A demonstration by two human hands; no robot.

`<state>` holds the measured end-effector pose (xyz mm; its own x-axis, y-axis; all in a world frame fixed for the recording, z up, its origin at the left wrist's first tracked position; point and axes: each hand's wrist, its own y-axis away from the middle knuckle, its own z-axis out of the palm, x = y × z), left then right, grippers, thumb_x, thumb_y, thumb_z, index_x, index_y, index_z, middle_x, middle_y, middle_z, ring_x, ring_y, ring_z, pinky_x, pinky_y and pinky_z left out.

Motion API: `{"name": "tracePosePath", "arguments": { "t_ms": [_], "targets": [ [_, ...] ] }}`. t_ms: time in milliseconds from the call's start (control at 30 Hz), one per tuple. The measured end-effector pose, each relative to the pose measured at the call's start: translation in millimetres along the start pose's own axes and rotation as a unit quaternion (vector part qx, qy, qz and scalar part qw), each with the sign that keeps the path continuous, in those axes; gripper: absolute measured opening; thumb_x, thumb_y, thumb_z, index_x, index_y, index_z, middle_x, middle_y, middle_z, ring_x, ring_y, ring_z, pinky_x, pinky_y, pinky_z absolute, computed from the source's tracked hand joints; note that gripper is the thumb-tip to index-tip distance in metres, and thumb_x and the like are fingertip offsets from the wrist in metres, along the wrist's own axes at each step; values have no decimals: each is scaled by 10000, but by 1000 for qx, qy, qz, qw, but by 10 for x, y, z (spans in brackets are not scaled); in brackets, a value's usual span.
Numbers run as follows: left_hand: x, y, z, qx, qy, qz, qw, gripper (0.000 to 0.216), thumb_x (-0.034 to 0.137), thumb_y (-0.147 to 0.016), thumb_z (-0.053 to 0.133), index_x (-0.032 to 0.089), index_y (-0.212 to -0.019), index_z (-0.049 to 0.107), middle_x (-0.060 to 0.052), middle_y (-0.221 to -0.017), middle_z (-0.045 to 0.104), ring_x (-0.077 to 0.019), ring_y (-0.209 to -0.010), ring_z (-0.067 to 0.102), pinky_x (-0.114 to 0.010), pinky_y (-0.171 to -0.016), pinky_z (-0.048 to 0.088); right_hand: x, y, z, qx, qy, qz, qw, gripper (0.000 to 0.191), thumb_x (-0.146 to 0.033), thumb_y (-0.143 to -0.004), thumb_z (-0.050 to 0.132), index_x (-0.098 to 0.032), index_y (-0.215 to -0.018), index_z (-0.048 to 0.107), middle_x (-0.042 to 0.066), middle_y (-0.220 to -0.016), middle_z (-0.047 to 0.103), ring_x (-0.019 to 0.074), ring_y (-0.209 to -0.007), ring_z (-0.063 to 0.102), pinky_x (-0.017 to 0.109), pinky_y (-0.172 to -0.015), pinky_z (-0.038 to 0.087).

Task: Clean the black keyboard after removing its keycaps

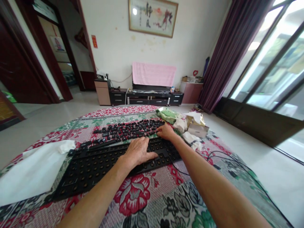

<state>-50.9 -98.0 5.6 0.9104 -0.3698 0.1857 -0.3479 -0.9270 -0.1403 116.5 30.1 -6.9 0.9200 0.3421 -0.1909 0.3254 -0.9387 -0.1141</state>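
Note:
A black keyboard with its keycaps off lies across the table, its rows of bare switch posts showing. Flat on its right half rests my left hand, thumb stretched out to the right and no object visible in it. Behind the keyboard is a spread of loose black keycaps. My right hand reaches to the right end of this spread, with its fingertips drawn together on a small dark keycap, partly hidden by the fingers.
A white cloth lies left of the keyboard. At the right are a green package, crumpled tissues and an opened box. A black cable trails over the flowered tablecloth. A TV cabinet stands at the far wall.

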Motion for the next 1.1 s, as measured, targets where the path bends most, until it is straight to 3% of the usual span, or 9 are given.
{"name": "tracePosePath", "arguments": {
  "t_ms": [200,300,467,600,767,1100],
  "targets": [
    [10,-22,-34,-20,11,-13,1000,624,634,-699,509,159,-1102,547,-129,-1062,613,-291,-957,587,-389,-824,449,7,38,-10,28,-5,17,999,225,-219,-707,557,-172,-836,735,79,-837,719,214,-838,641,247,-751,440],
    [10,-9,-22,-9,21,-14,1000,620,609,-696,540,160,-1123,548,-133,-1094,613,-293,-983,583,-387,-851,441,15,119,-19,65,-18,21,998,253,-237,-755,510,-148,-892,703,84,-847,710,196,-813,637,244,-724,438],
    [-6,-28,9,23,41,-36,998,514,492,-803,478,159,-1193,518,-130,-1119,627,-268,-1023,587,-364,-874,432,-39,326,-91,138,-135,-73,979,203,-228,-737,539,-144,-881,656,46,-775,690,148,-703,616,225,-655,442],
    [-12,-67,33,58,70,-72,993,343,368,-871,410,170,-1079,597,-106,-1028,671,-224,-982,614,-315,-845,433,-186,501,-154,109,-198,-161,961,163,-162,-704,551,-146,-840,639,23,-706,667,128,-641,597,221,-621,438],
    [13,-69,7,70,86,-108,988,340,323,-895,363,166,-862,662,-99,-856,700,-209,-842,651,-288,-743,435,-379,630,-139,96,-211,-225,946,141,-127,-703,534,-157,-805,626,1,-666,634,111,-603,564,211,-582,410],
    [13,-44,-54,74,133,-134,979,348,347,-867,408,171,-788,698,-87,-779,708,-193,-781,650,-272,-692,401,-448,673,-96,108,-200,-280,933,186,-93,-713,513,-152,-846,628,16,-730,637,123,-662,563,229,-632,419]
  ]
}}
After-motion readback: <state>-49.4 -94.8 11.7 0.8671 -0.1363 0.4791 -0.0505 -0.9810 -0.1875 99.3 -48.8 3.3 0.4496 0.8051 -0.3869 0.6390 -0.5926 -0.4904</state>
